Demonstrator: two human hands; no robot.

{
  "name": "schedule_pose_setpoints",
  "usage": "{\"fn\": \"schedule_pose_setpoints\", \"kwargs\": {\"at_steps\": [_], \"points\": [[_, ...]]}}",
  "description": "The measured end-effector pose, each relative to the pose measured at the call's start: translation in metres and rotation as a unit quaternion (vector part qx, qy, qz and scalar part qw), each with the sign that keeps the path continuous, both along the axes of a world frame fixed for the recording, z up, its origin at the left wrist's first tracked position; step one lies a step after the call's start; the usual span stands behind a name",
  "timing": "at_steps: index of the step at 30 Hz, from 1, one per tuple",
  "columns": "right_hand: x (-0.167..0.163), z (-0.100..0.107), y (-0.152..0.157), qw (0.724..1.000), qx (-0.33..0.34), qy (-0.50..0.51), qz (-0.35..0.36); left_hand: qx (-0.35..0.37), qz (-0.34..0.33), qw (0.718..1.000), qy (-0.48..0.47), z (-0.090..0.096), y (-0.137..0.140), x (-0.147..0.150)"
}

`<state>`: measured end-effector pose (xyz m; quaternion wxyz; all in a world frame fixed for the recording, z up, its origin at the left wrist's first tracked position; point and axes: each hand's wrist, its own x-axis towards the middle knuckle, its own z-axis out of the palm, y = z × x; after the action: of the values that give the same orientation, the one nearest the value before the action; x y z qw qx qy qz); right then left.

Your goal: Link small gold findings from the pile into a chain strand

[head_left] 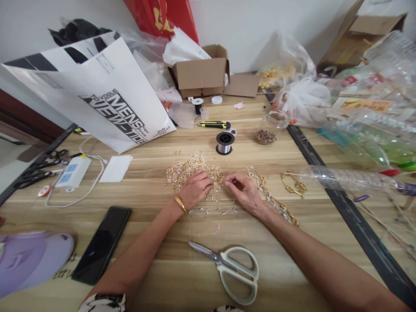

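The table carries a white bag, a phone, scissors and a wire spool. A heap of beads lies mid-table, mostly loose, so plenty seems left. One short strand looks finished (gold chains lie rightward). The left hand rests curled on the heap; the right hand pinches something tiny, too small to identify.
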<state>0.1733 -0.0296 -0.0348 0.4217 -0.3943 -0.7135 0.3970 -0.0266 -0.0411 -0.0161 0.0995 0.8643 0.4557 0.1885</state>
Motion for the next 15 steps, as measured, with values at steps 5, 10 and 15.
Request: {"fn": "schedule_pose_setpoints", "kwargs": {"at_steps": [5, 10, 15], "points": [[-0.0003, 0.0014, -0.0008, 1.0, -0.003, -0.003, -0.001, 0.008, 0.003, 1.0, 0.007, -0.0003, 0.0008, 0.0007], [-0.0008, 0.0026, -0.0018, 1.0, -0.015, 0.006, 0.0, 0.0, 0.003, 1.0, 0.009, 0.0012, 0.0007, 0.0], [-0.0011, 0.002, -0.002, 0.999, -0.029, 0.014, 0.002, -0.013, 0.009, 1.0, -0.024, 0.003, 0.0019, -0.0018]]}}
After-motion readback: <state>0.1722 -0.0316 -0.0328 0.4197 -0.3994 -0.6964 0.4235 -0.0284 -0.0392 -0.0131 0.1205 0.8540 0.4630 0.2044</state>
